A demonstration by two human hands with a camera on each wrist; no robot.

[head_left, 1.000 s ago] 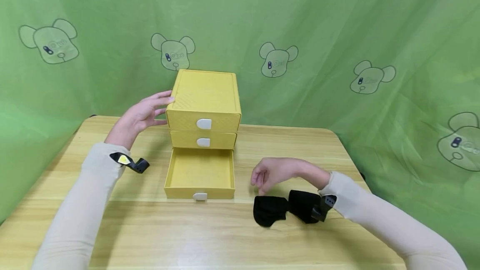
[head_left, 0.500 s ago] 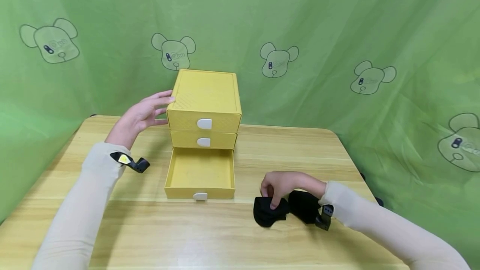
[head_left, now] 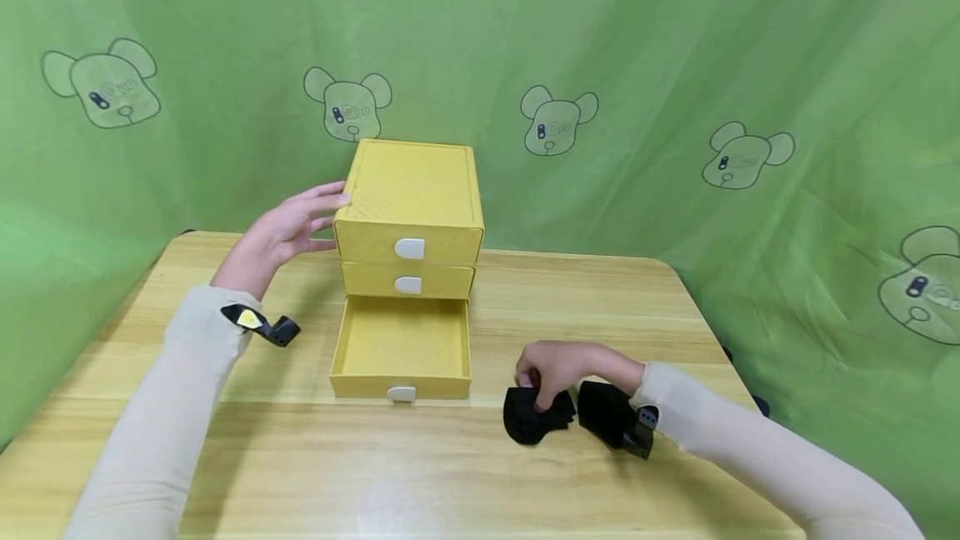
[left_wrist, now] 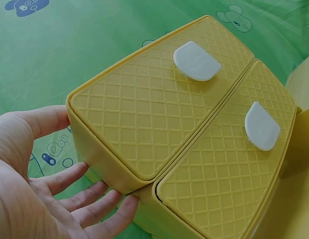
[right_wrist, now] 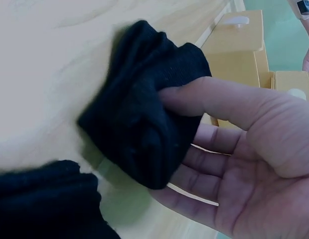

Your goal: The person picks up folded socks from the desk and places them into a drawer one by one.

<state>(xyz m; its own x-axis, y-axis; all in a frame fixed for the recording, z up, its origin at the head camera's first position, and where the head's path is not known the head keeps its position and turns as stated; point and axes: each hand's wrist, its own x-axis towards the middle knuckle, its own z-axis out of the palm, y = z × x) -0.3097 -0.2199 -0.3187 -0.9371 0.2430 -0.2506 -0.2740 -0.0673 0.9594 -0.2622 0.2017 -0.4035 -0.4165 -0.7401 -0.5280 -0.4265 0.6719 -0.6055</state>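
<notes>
A yellow drawer cabinet (head_left: 408, 190) stands on the table with its bottom drawer (head_left: 401, 386) pulled out and nothing inside it. My left hand (head_left: 281, 227) rests against the cabinet's left side, fingers spread and fairly straight, as the left wrist view shows with the hand (left_wrist: 50, 184) touching the edge. To the right of the drawer, my right hand (head_left: 558, 369) pinches a folded black sock (head_left: 528, 419) between thumb and fingers. The right wrist view shows the sock (right_wrist: 144, 104) bunched under the thumb, slightly lifted. A second black sock (head_left: 602, 411) lies beside it, partly under the wrist.
Two upper drawers with white tabs (head_left: 409, 248) are closed. A wooden table (head_left: 360, 473) bears everything, and a green cloth (head_left: 465, 40) with printed bear heads hangs behind and at the sides.
My right hand has come down onto the nearer black sock, taken hold of it and shifted it slightly left and up. My left hand has stayed in place on the cabinet.
</notes>
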